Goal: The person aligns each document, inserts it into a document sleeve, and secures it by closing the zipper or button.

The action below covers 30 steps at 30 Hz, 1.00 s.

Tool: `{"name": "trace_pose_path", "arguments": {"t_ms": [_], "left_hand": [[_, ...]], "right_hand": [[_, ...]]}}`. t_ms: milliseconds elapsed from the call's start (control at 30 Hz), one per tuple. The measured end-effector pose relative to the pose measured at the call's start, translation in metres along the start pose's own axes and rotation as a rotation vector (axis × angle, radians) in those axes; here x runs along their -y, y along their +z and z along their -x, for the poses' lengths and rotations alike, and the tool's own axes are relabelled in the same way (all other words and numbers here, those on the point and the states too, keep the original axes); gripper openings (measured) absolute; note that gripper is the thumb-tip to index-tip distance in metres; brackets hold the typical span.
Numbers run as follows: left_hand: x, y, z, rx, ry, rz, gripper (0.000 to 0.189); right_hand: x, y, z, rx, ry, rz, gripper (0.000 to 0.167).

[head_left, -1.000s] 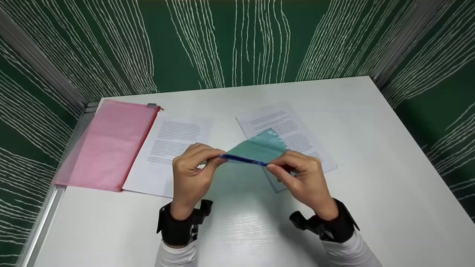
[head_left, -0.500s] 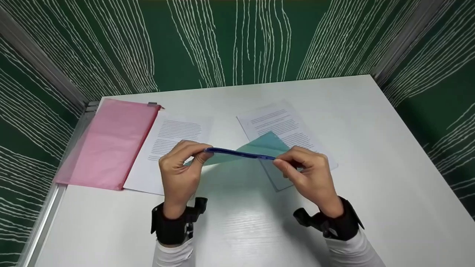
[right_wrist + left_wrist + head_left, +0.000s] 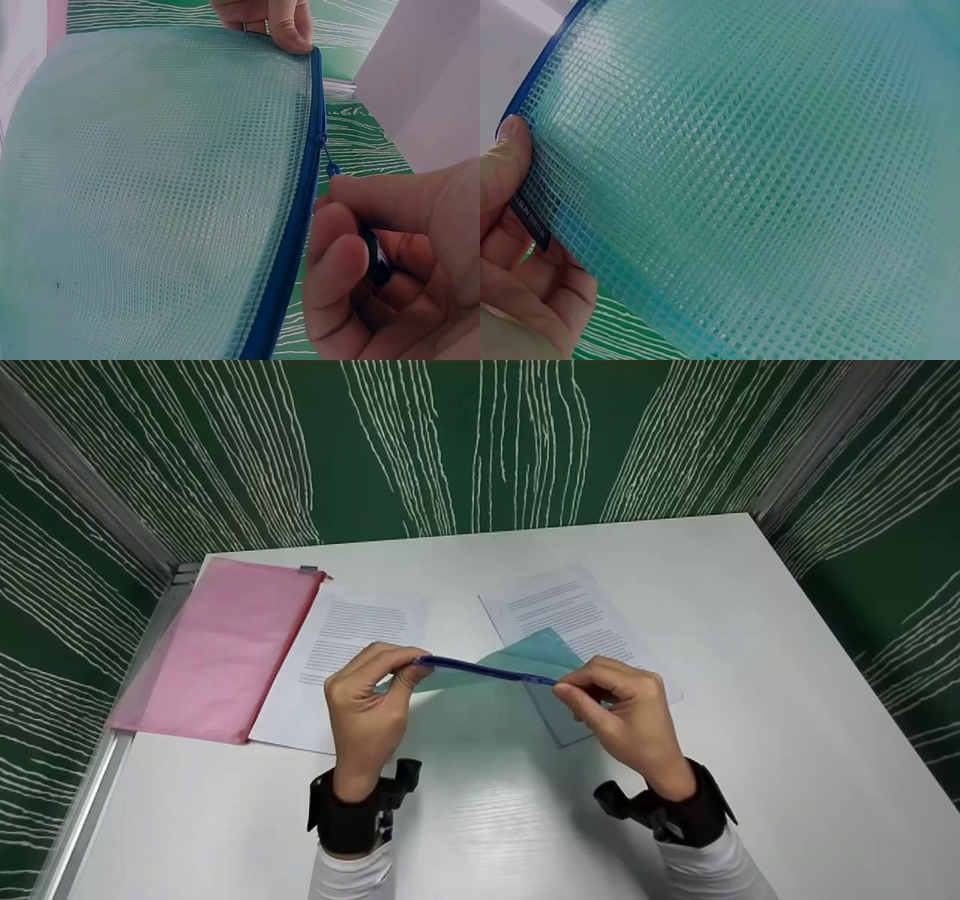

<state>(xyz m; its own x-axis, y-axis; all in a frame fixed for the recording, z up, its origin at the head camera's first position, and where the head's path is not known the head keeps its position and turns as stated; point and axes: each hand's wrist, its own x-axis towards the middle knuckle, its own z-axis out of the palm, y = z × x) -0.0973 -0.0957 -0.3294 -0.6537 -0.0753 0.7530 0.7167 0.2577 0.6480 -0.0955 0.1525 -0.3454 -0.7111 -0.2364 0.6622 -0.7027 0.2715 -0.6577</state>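
A translucent green mesh zipper pouch (image 3: 165, 180) hangs between my two hands, its blue zipper edge (image 3: 487, 670) facing me. At one end of that edge my left hand (image 3: 367, 709) pinches the corner between thumb and fingers. A small dark label (image 3: 531, 223) with light lettering sticks out beside those fingers. My right hand (image 3: 626, 716) pinches the blue zipper pull (image 3: 333, 169), which dangles from the slider (image 3: 322, 140). Between the curled fingers of this hand shows a small glossy dark object (image 3: 377, 259), partly hidden.
A pink zipper pouch (image 3: 232, 652) lies at the left of the white table (image 3: 495, 832). Beside it is a printed sheet (image 3: 360, 637), partly behind my left hand. Another printed document (image 3: 559, 592) lies farther back, partly covered in the head view. Green walls with white lines surround the table.
My hands have drawn apart, the left moving left and the right slightly right, and more of the zipper edge shows between them. During the last half second they barely move.
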Motion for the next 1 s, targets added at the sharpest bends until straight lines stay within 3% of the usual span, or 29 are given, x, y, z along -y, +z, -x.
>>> {"name": "trace_pose_path", "arguments": {"t_ms": [633,1000], "left_hand": [[0.0,-0.0017,-0.0033,-0.142,0.017,-0.078,0.008],[0.0001,-0.0016,-0.0035,-0.127,0.026,-0.074,0.01]], "right_hand": [[-0.0012,-0.0018,-0.001,0.0,-0.011,-0.006,0.021],[-0.0006,-0.0051,-0.0022,0.016,-0.004,0.003,0.021]]}}
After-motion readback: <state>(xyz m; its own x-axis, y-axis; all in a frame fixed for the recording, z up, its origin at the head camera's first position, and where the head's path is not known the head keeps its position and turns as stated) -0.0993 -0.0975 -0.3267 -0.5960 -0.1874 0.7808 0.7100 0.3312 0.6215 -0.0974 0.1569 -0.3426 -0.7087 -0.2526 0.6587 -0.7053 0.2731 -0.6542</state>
